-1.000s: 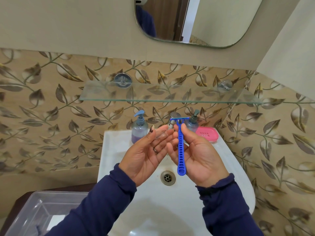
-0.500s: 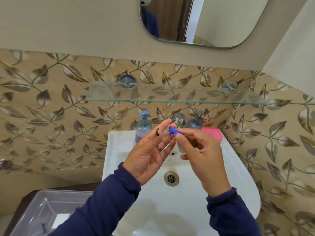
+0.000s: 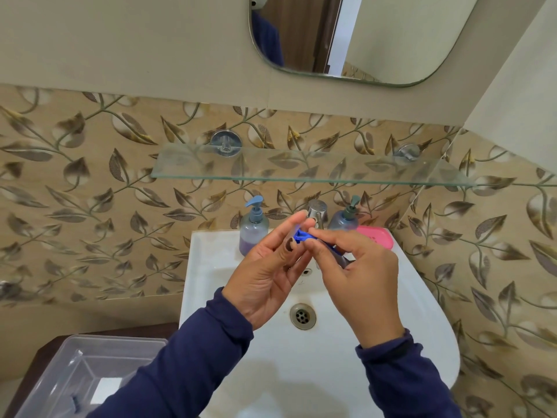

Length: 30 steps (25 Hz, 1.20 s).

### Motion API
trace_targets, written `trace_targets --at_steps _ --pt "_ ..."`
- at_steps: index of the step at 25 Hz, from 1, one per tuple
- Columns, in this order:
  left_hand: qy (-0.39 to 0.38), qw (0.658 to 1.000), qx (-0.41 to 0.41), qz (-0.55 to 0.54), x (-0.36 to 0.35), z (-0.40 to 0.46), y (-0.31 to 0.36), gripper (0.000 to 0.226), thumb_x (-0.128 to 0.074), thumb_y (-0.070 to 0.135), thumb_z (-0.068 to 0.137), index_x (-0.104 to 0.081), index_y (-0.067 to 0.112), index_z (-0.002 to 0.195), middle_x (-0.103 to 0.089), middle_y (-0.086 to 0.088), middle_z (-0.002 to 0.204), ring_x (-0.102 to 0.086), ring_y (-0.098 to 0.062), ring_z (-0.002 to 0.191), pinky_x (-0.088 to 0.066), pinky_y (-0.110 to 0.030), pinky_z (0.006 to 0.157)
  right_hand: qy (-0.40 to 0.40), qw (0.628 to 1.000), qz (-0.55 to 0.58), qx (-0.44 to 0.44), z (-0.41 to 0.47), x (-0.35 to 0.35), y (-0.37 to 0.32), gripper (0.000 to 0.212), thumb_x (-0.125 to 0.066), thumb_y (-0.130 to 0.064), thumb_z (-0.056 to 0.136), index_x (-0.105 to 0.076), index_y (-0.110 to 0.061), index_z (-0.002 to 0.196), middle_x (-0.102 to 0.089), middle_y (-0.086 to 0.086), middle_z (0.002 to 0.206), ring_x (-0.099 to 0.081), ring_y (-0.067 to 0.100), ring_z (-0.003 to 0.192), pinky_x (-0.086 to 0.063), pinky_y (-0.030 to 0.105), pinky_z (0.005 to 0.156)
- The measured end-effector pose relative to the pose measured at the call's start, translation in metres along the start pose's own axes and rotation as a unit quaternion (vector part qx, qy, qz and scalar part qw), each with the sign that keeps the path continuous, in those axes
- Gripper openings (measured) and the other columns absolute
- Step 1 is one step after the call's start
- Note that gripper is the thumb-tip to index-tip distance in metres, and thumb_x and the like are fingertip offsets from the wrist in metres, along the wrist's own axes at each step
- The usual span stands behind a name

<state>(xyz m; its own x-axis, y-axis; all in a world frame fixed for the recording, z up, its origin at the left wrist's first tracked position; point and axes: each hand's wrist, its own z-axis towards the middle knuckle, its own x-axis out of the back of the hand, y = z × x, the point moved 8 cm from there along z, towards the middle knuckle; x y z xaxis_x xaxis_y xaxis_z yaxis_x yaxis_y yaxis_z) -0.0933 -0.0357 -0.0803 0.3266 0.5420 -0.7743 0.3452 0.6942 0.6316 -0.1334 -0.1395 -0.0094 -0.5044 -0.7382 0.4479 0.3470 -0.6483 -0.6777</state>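
Above the white sink [image 3: 422,312], both hands meet around a blue disposable razor [image 3: 302,236]. My right hand [image 3: 358,279] grips the razor's handle, fingers curled over it, so most of the handle is hidden. My left hand [image 3: 271,267] has its palm up and its fingertips at the razor's blue head. Whether those fingers pinch the head or only touch it is not clear.
Behind the hands stand a chrome tap [image 3: 316,214], two pump soap bottles [image 3: 253,229] [image 3: 346,220] and a pink soap case [image 3: 376,239]. A glass shelf [image 3: 301,170] juts from the wall above. A clear plastic box [image 3: 90,375] sits at lower left. The drain [image 3: 303,316] lies below the hands.
The razor was held upright with its full handle showing; my right hand has turned it and closed over the handle. My left hand's fingers have come to the razor's head.
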Motion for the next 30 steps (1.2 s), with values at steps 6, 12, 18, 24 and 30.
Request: trace_targets --at_steps 6,12,18,24,30 --pt "0.018 1.000 -0.011 0.000 0.000 0.003 0.000 0.045 -0.069 0.009 0.061 -0.069 0.016 0.105 -0.071 -0.001 0.109 -0.068 -0.011 0.090 -0.052 -0.022 0.085 0.046 0.997 -0.047 0.042 -0.004 -0.002 -0.010 0.013 -0.068 -0.021 0.076 -0.073 -0.019 0.087 -0.073 -0.005 0.076 -0.061 0.002 0.068 -0.046 0.006 0.065" --pt "0.029 0.999 -0.015 0.026 0.003 0.003 0.002 0.048 -0.067 0.010 0.064 -0.064 0.015 0.112 -0.069 0.000 0.115 -0.067 -0.011 0.093 -0.052 -0.023 0.086 0.029 0.999 0.000 0.019 -0.006 -0.009 0.001 0.014 -0.071 -0.019 0.078 -0.072 -0.021 0.092 -0.070 -0.007 0.079 -0.059 0.002 0.080 -0.045 0.005 0.065" --pt "0.053 0.994 -0.033 0.092 0.018 0.001 0.026 0.078 -0.085 0.035 0.049 -0.057 0.022 0.121 -0.062 0.009 0.125 -0.057 -0.008 0.114 -0.044 -0.028 0.098 0.004 0.999 0.036 0.000 0.008 -0.020 0.010 0.014 -0.068 -0.024 0.080 -0.072 -0.025 0.093 -0.069 -0.010 0.079 -0.060 0.000 0.082 -0.044 0.005 0.064" --pt "0.076 0.972 -0.125 0.183 0.015 0.007 0.083 0.049 -0.059 0.033 0.069 -0.056 0.027 0.118 -0.054 0.008 0.132 -0.047 -0.006 0.124 -0.033 -0.029 0.107 0.005 1.000 0.023 0.016 0.056 -0.024 0.009 0.014 -0.068 -0.028 0.080 -0.071 -0.029 0.093 -0.069 -0.015 0.080 -0.064 0.005 0.077 -0.052 0.022 0.068" --pt "0.126 0.819 -0.288 0.480 0.002 0.034 0.162 0.038 -0.057 0.028 0.084 -0.052 0.028 0.122 -0.055 0.012 0.126 -0.049 0.007 0.115 -0.040 -0.016 0.096 -0.058 0.986 -0.150 0.049 0.134 -0.061 0.009 0.018 -0.061 -0.039 0.083 -0.070 -0.032 0.097 -0.073 -0.002 0.093 -0.058 0.021 0.088 -0.047 0.035 0.074"
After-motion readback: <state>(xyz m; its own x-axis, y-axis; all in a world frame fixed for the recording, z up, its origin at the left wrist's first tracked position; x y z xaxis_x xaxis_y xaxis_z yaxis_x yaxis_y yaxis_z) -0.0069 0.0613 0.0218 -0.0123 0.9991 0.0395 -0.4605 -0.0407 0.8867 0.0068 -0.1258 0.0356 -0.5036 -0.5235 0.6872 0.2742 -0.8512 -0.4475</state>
